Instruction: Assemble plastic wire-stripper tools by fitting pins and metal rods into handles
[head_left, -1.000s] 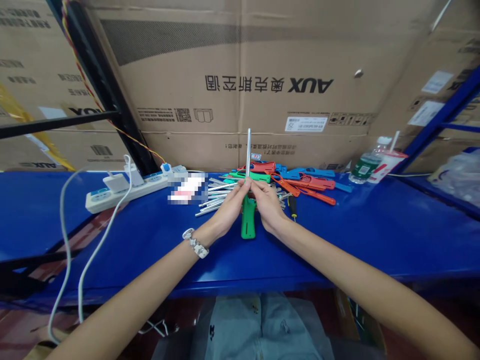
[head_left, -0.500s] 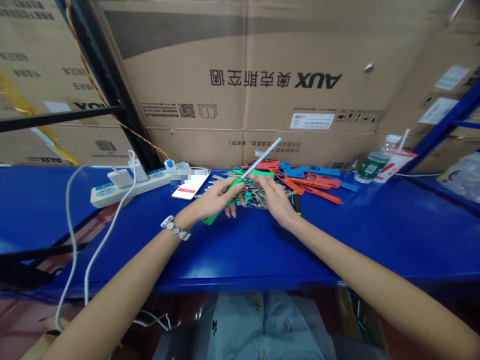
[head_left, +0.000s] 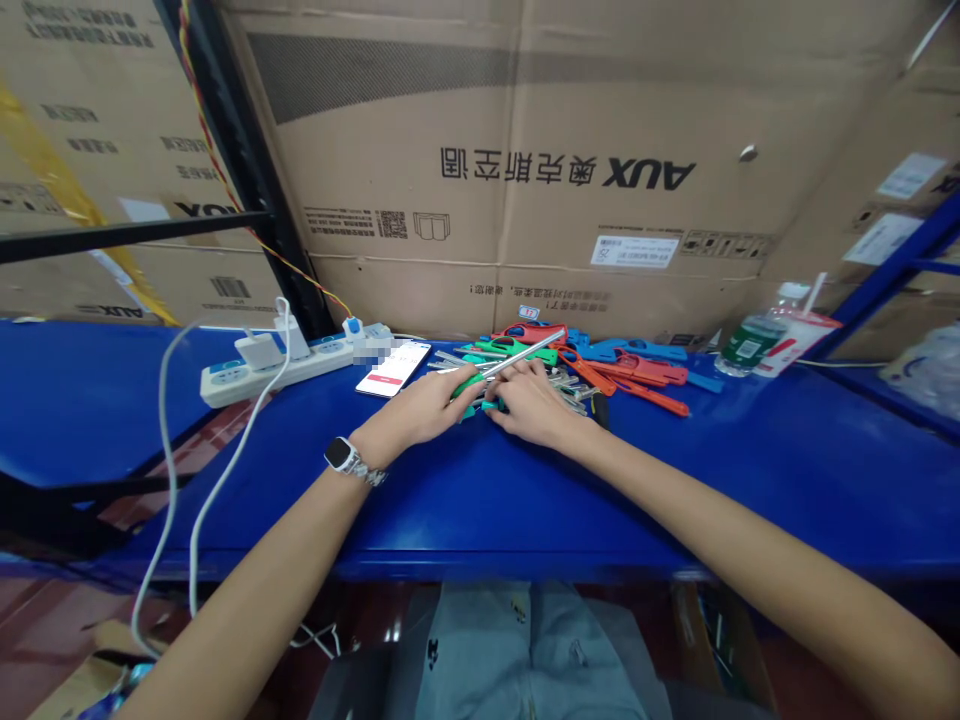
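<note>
My left hand (head_left: 427,408), with a watch on its wrist, is closed around the green handle of a long-necked lighter (head_left: 529,350). Its metal tube points up and to the right, passing above my right fingers. My right hand (head_left: 536,405) reaches into a pile of loose metal tubes and small parts (head_left: 574,388), fingers bent and thumb near a small teal piece (head_left: 487,405). What those fingers pinch, if anything, is hidden. Behind the pile lie red lighter bodies (head_left: 649,370), blue ones (head_left: 660,350) and another green one (head_left: 517,347).
A phone (head_left: 394,368) and a white power strip (head_left: 225,385) with cables are on the left of the blue table (head_left: 465,510). To the right stand a bottle (head_left: 750,340) and a cup with a straw (head_left: 799,340). A large cardboard box (head_left: 555,90) backs the table.
My right hand has lowered into the metal parts and its fingers have bent. The lighter in my left hand has tilted flatter, and the left wrist has rolled, showing the watch face.
</note>
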